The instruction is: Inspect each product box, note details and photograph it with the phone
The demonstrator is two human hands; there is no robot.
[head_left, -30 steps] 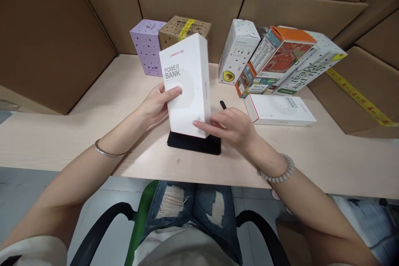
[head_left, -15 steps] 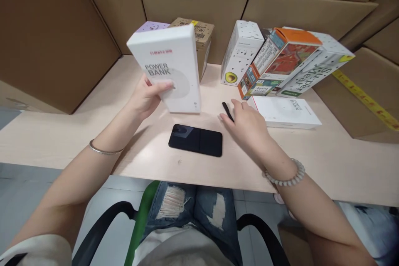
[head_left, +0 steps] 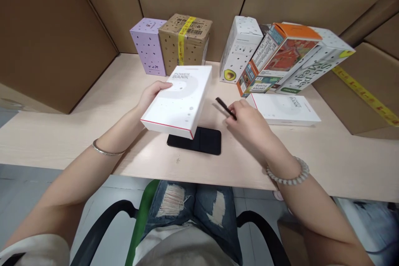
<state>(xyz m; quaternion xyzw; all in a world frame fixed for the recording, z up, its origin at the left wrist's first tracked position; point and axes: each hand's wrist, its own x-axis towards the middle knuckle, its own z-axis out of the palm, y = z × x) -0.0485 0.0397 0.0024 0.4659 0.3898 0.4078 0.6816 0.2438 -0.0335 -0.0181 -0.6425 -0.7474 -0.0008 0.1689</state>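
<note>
My left hand (head_left: 151, 96) grips a white power bank box (head_left: 182, 102) by its left side, thumb on the top face. The box is held tilted above the table, its red-lined end towards me. Partly hidden beneath it, a black smartphone (head_left: 207, 140) lies screen up. My right hand (head_left: 249, 120) pinches a slim black tool (head_left: 225, 107) whose kind I cannot make out, its free end pointing up and left. Close behind my right hand, a second white power bank box (head_left: 283, 109) lies flat.
A purple box (head_left: 149, 48) and a brown carton with yellow tape (head_left: 171, 45) stand at the back left. At the back right are a white avocado box (head_left: 240, 50), an orange-topped box (head_left: 285, 50) and a Super Meal box (head_left: 314, 66). Large cardboard boxes (head_left: 190, 2) wall the table (head_left: 102, 91).
My left hand has lowered the power bank box and tipped it flatter, over the phone. My right hand has picked the slim black tool up off the table.
</note>
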